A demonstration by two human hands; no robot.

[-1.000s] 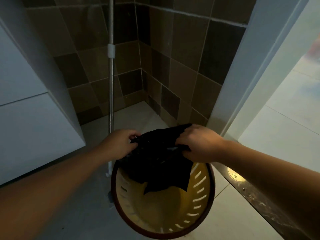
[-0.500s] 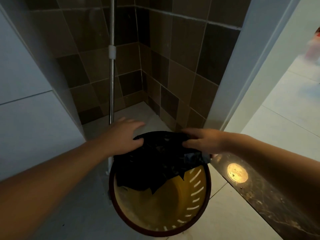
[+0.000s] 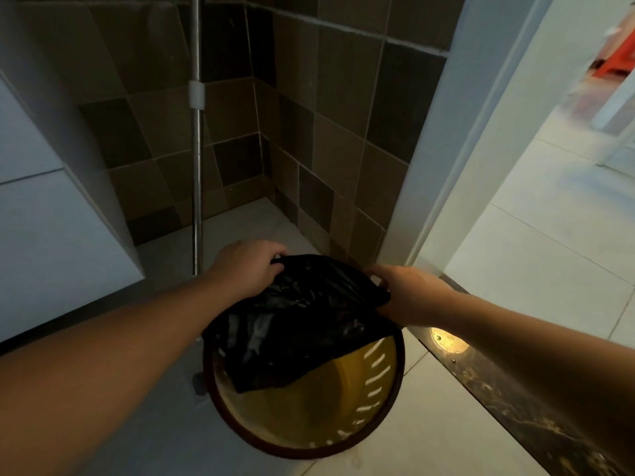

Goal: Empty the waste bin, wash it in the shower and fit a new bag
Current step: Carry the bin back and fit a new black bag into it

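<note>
A person's two bare hands stretch a thin, crinkled black plastic bin bag (image 3: 302,321) over the far edge of a round yellow plastic waste bin (image 3: 309,407) with a dark brown rim and slotted sides. The bin stands on the pale tiled floor (image 3: 429,424), directly below the hands.

The left hand (image 3: 245,269) is closed on the bag's edge at the far left of the rim. The right hand (image 3: 409,293) pinches the bag's edge at the far right. Between the two grips the bag is pulled taut; below them it sags loosely into the bin, and the near half of the rim is uncovered.

This looks like the last step, fitting the new bag. The next move probably calls for folding the held edge down over the rim, then working the rest round the near side.

Beyond the left hand, a metal pole (image 3: 196,166) stands against brown wall tiles (image 3: 309,115).

No brand, label or writing can be read anywhere.
</note>
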